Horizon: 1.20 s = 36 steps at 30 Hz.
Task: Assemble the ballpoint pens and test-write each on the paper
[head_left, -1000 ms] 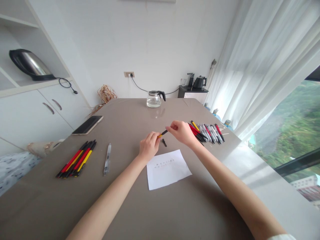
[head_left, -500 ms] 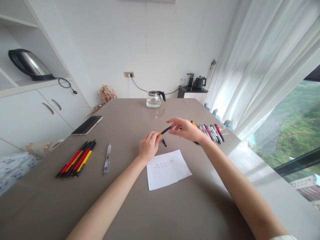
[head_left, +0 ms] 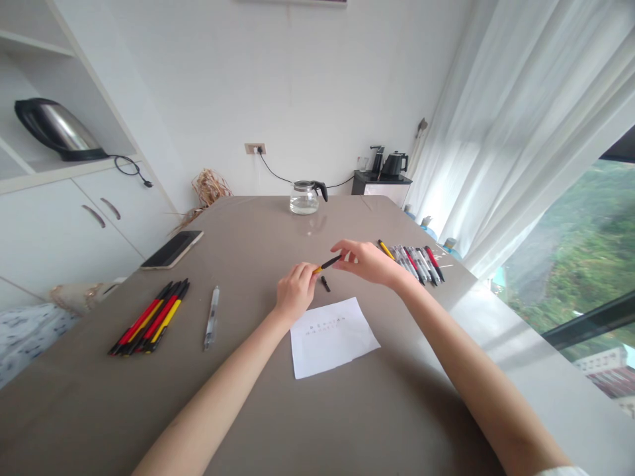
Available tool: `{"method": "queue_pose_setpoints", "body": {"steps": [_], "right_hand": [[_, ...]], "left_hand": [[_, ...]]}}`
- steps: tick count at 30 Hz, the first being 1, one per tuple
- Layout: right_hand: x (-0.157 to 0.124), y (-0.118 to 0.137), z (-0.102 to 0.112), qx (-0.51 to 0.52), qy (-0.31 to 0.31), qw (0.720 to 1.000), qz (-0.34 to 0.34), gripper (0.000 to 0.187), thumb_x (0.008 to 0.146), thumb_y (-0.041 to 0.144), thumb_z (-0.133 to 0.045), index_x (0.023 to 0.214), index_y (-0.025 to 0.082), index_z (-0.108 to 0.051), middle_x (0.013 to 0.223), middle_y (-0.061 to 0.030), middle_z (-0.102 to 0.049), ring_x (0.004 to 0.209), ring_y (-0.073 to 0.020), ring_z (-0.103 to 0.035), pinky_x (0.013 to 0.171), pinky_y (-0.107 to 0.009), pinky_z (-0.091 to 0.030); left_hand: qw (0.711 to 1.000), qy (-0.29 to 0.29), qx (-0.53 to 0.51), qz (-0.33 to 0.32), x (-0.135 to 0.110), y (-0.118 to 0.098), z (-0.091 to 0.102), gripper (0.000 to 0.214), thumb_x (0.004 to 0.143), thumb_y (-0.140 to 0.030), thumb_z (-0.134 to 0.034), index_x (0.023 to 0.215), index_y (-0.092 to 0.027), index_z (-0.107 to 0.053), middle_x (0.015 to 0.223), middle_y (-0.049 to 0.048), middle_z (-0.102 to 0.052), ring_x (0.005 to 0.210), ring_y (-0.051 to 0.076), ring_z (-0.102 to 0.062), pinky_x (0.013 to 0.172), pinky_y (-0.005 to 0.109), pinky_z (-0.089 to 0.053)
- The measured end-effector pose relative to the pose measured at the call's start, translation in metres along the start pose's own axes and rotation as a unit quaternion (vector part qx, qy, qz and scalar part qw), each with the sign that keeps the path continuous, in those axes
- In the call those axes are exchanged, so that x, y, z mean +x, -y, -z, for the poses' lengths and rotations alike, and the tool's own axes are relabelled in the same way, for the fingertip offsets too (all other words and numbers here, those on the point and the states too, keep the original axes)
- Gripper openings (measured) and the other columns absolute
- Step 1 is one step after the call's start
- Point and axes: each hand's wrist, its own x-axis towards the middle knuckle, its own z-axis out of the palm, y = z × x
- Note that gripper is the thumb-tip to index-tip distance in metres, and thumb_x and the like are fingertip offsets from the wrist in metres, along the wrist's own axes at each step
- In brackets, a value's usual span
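My left hand (head_left: 296, 290) is closed round the yellow end of a yellow and black pen (head_left: 327, 264), held a little above the brown table (head_left: 258, 410). My right hand (head_left: 370, 262) pinches the pen's black end with thumb and fingertips. A small black pen part (head_left: 325, 283) lies on the table just below the pen. A white paper sheet (head_left: 331, 335) with a line of writing lies in front of my hands.
A row of red, yellow and black pens (head_left: 149, 317) and a clear pen (head_left: 211, 317) lie at the left. Several more pens (head_left: 415, 261) lie at the right. A dark phone (head_left: 172, 249), a glass jug (head_left: 305, 197) and a kettle on a shelf (head_left: 54, 128) stand farther off.
My right hand opened and lifted off the pen's black end, then came back and pinched it again. The left hand has stayed in place with the pen.
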Motion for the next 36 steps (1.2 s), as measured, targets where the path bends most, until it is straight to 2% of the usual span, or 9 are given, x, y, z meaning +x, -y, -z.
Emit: {"method": "queue_pose_setpoints", "body": {"steps": [4,8,14,17,21,23,27,32,36], "right_hand": [[0.000,0.004,-0.006,-0.065,-0.015,0.998,0.020,0.020,0.080,0.033,-0.044,0.081,0.021,-0.060,0.079,-0.0022,-0.061,0.070,-0.0127,-0.054,0.059,-0.021,-0.032],[0.002,0.007,-0.017,-0.136,-0.038,0.989,-0.050,0.043,0.084,0.043,-0.031,0.062,0.018,-0.058,0.065,-0.0050,-0.059,0.063,-0.0151,-0.054,0.054,-0.024,-0.029],[0.002,0.002,-0.009,-0.043,-0.007,0.999,0.002,0.025,0.071,0.042,-0.054,0.087,0.023,-0.058,0.083,-0.0008,-0.061,0.066,-0.0113,-0.053,0.056,-0.020,-0.032],[0.002,0.003,-0.012,-0.065,-0.018,0.998,-0.003,0.022,0.077,0.039,-0.046,0.076,0.022,-0.060,0.078,-0.0009,-0.062,0.067,-0.0121,-0.054,0.057,-0.021,-0.031],[0.004,0.004,-0.022,-0.104,-0.009,0.991,-0.089,0.047,0.083,0.045,-0.030,0.057,0.019,-0.058,0.061,-0.0040,-0.060,0.061,-0.0143,-0.054,0.054,-0.023,-0.030],[0.005,0.002,-0.022,-0.087,0.004,0.992,-0.093,0.043,0.081,0.047,-0.034,0.063,0.020,-0.061,0.064,-0.0035,-0.061,0.061,-0.0139,-0.054,0.054,-0.023,-0.031],[0.004,-0.001,-0.013,-0.054,0.009,0.998,-0.011,0.023,0.073,0.040,-0.052,0.089,0.024,-0.060,0.083,0.0001,-0.062,0.069,-0.0121,-0.055,0.059,-0.021,-0.034],[0.002,0.004,-0.015,-0.157,-0.004,0.987,0.018,0.025,0.083,0.033,-0.039,0.085,0.020,-0.060,0.086,-0.0052,-0.062,0.080,-0.0159,-0.055,0.061,-0.023,-0.034],[0.004,0.008,-0.030,-0.216,0.010,0.976,-0.024,0.038,0.086,0.035,-0.029,0.078,0.017,-0.061,0.080,-0.0104,-0.062,0.079,-0.0196,-0.056,0.058,-0.024,-0.034]], "left_hand": [[1.000,0.000,0.007,-0.008,0.000,0.000,0.001,0.022,0.085,-0.027,-0.033,0.096,-0.019,-0.050,0.091,0.0042,-0.058,0.083,0.014,-0.053,0.065,0.024,-0.040],[1.000,0.004,0.012,-0.006,0.000,0.000,0.001,0.021,0.085,-0.026,-0.032,0.095,-0.020,-0.050,0.090,0.0037,-0.058,0.083,0.014,-0.053,0.064,0.025,-0.040],[1.000,0.007,0.014,-0.005,0.000,-0.001,0.001,0.021,0.085,-0.027,-0.032,0.094,-0.020,-0.050,0.091,0.0037,-0.058,0.083,0.014,-0.053,0.064,0.025,-0.040],[1.000,0.007,0.014,-0.006,0.000,0.000,0.001,0.021,0.085,-0.027,-0.032,0.095,-0.020,-0.050,0.091,0.0034,-0.058,0.083,0.014,-0.053,0.064,0.025,-0.040],[1.000,0.007,0.020,-0.006,0.000,0.001,0.002,0.021,0.085,-0.026,-0.033,0.094,-0.021,-0.051,0.090,0.0029,-0.058,0.082,0.014,-0.052,0.063,0.024,-0.039],[1.000,0.007,0.021,-0.007,0.000,0.001,0.002,0.021,0.085,-0.026,-0.033,0.093,-0.021,-0.051,0.089,0.0030,-0.058,0.082,0.014,-0.052,0.063,0.025,-0.039],[1.000,0.009,0.020,-0.004,0.000,0.000,0.001,0.021,0.085,-0.027,-0.034,0.093,-0.021,-0.051,0.089,0.0034,-0.058,0.083,0.015,-0.052,0.064,0.025,-0.039],[0.999,0.012,0.038,0.006,0.000,0.001,0.000,0.021,0.085,-0.030,-0.034,0.090,-0.021,-0.052,0.083,0.0033,-0.057,0.080,0.014,-0.052,0.059,0.024,-0.038],[0.998,0.018,0.063,-0.002,0.000,0.004,0.000,0.018,0.084,-0.029,-0.036,0.086,-0.021,-0.052,0.080,0.0031,-0.056,0.078,0.015,-0.052,0.055,0.025,-0.036]]}}
